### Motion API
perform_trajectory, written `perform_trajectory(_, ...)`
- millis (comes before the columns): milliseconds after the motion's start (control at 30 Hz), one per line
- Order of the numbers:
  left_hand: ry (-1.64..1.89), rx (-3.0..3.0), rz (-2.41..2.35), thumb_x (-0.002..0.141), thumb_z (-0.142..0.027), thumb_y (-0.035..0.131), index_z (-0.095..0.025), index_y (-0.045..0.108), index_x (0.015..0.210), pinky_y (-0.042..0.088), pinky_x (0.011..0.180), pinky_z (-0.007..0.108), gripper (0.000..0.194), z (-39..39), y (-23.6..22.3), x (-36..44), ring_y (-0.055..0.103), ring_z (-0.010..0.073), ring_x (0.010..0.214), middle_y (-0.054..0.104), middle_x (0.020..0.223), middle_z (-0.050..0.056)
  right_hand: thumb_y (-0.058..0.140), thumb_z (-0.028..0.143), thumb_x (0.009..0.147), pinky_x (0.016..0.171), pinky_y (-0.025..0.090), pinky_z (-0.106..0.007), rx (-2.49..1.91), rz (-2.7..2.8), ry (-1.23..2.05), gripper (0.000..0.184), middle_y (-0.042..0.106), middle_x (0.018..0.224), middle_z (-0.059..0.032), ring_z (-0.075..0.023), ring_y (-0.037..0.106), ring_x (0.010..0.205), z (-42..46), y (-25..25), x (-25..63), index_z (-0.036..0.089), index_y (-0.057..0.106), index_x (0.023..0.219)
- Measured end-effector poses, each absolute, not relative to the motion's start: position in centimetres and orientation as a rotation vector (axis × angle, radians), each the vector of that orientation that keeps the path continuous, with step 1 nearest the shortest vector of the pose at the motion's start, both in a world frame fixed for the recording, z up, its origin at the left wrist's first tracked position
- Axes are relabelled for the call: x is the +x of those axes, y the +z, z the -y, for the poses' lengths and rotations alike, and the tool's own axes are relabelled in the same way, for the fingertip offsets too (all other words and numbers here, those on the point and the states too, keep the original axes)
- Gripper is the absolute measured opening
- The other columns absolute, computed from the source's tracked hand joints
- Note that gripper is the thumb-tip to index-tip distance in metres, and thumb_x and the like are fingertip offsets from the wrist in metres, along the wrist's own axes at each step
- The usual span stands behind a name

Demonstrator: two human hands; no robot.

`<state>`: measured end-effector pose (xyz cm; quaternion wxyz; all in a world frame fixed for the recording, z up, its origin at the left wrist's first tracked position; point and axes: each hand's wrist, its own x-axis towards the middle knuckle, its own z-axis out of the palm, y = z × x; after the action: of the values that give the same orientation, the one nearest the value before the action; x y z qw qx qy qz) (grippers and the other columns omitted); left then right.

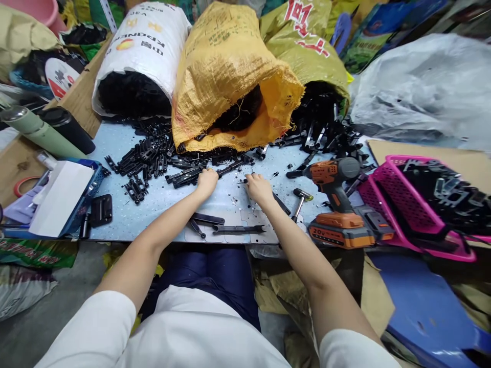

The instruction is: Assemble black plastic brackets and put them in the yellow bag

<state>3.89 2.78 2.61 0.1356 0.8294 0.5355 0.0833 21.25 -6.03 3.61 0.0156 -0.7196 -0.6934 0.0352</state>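
Observation:
My left hand (207,183) is closed over a long black bar-shaped part (230,166), which sticks out to its right. Similar black bars (187,177) lie against its left side. A little to the right, my right hand (260,188) has its fingers bent down at the tabletop among tiny loose pieces; whatever is between its fingertips is too small to make out. Nearer the table's front edge lie a dark flat bar (207,219) and a bar with a forked end (238,229). A small hammer (300,202) rests right of my right hand.
An orange-black cordless drill (335,204) stands at right, beside a pink basket (412,197) of parts. Behind are a white sack (143,51), a yellow sack (230,56) and an olive sack (314,56). Piled black parts (148,153), a blue basket (86,191) and a green bottle (42,134) are left.

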Motion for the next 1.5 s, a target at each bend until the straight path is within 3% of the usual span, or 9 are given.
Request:
perform_trajectory(200, 0.349, 2.339, -1.48, 0.076, -0.006, 0.05, -0.007, 0.063, 0.094, 0.049, 0.082, 0.034, 0.021, -1.1, 3.4, 0.3, 0.063, 0.0246, 0.092, 0.064, 0.096, 0.017, 0.048, 0.023, 0.087, 0.074, 0.041, -0.027, -2.136, 2.117, 0.255, 0.023, 0.06, 0.102, -0.0126, -0.0172, 0.056, 0.083, 6.6, 3.2, 21.2, 0.011, 0.06, 0.103)
perform_trajectory(433, 1.091, 1.386, -1.141, 0.081, -0.034, 0.057, -0.015, 0.055, 0.097, 0.054, 0.078, 0.032, 0.025, 7.8, 1.5, -9.6, 0.069, 0.0216, 0.087, 0.064, 0.089, 0.006, 0.06, 0.036, 0.08, 0.068, 0.047, -0.025, -1.744, 1.935, 0.945, 0.021, 0.067, 0.08, -0.0033, -0.0151, 0.061, 0.071, 13.4, 5.9, 17.5, 0.018, 0.065, 0.09)
perform_trajectory(600, 1.175, 1.252, -1.107, 0.08, -0.04, 0.06, -0.016, 0.049, 0.096, 0.052, 0.085, 0.036, 0.031, 9.6, -0.1, -9.7, 0.067, 0.0244, 0.093, 0.064, 0.089, 0.007, 0.056, 0.021, 0.084, 0.069, 0.043, -0.024, -1.845, 2.342, 0.668, 0.011, 0.065, 0.089, -0.0069, -0.0161, 0.062, 0.077, 13.8, 8.0, 14.2, 0.017, 0.065, 0.087)
perform_trajectory(800, 1.177, 1.43, -1.15, 0.087, -0.04, 0.051, -0.017, 0.047, 0.1, 0.053, 0.082, 0.033, 0.027, 9.8, -0.5, -9.2, 0.066, 0.0223, 0.096, 0.063, 0.095, 0.008, 0.044, 0.01, 0.088, 0.061, 0.037, -0.025, -1.786, 2.771, 0.388, 0.017, 0.062, 0.086, -0.0096, -0.018, 0.062, 0.075, 14.0, 9.1, 11.2, 0.013, 0.061, 0.087)
perform_trajectory(933, 1.146, 1.927, -1.209, 0.09, -0.03, 0.047, -0.017, 0.056, 0.103, 0.051, 0.088, 0.035, 0.021, 10.3, -0.7, -10.3, 0.064, 0.0201, 0.1, 0.065, 0.102, 0.01, 0.045, 0.018, 0.091, 0.061, 0.039, -0.024, -1.806, 2.735, 0.401, 0.016, 0.063, 0.089, -0.0088, -0.0175, 0.062, 0.076, 14.3, 8.9, 11.6, 0.014, 0.061, 0.09)
perform_trajectory(1067, 1.045, 2.518, -1.246, 0.087, -0.023, 0.051, -0.017, 0.063, 0.101, 0.042, 0.096, 0.046, 0.019, 10.2, -0.9, -12.1, 0.057, 0.0263, 0.112, 0.065, 0.109, 0.012, 0.042, 0.026, 0.093, 0.064, 0.044, -0.025, -1.733, 2.564, 0.377, 0.024, 0.065, 0.095, -0.0082, -0.0169, 0.064, 0.076, 15.2, 7.0, 13.0, 0.017, 0.058, 0.109)
perform_trajectory(1267, 0.903, 2.884, -1.137, 0.089, -0.027, 0.049, -0.019, 0.059, 0.114, 0.03, 0.099, 0.051, 0.029, 9.9, 0.2, -11.9, 0.052, 0.0291, 0.116, 0.064, 0.113, 0.012, 0.04, 0.034, 0.094, 0.08, 0.05, -0.031, -1.42, 2.32, 0.269, 0.035, 0.062, 0.113, -0.0101, -0.0189, 0.06, 0.099, 17.0, 1.4, 15.0, 0.02, 0.053, 0.123)
perform_trajectory(1400, 0.521, 3.054, -0.608, 0.091, -0.039, 0.043, -0.011, 0.05, 0.125, 0.031, 0.1, 0.044, 0.044, 9.6, 1.3, -8.6, 0.051, 0.027, 0.115, 0.06, 0.119, 0.015, 0.041, 0.04, 0.093, 0.079, 0.047, -0.033, -1.398, 2.474, 0.147, 0.045, 0.061, 0.112, -0.0124, -0.0207, 0.057, 0.095, 17.3, -0.1, 15.9, 0.018, 0.045, 0.133)
perform_trajectory(1500, 0.273, 3.09, -0.49, 0.092, -0.044, 0.039, -0.005, 0.047, 0.126, 0.041, 0.083, 0.036, 0.052, 8.9, 1.4, -6.8, 0.058, 0.0247, 0.099, 0.062, 0.11, 0.017, 0.039, 0.049, 0.092, 0.072, 0.042, -0.032, -1.504, 2.642, 0.025, 0.049, 0.062, 0.103, -0.0124, -0.0211, 0.057, 0.087, 16.8, 0.1, 16.7, 0.019, 0.049, 0.129)
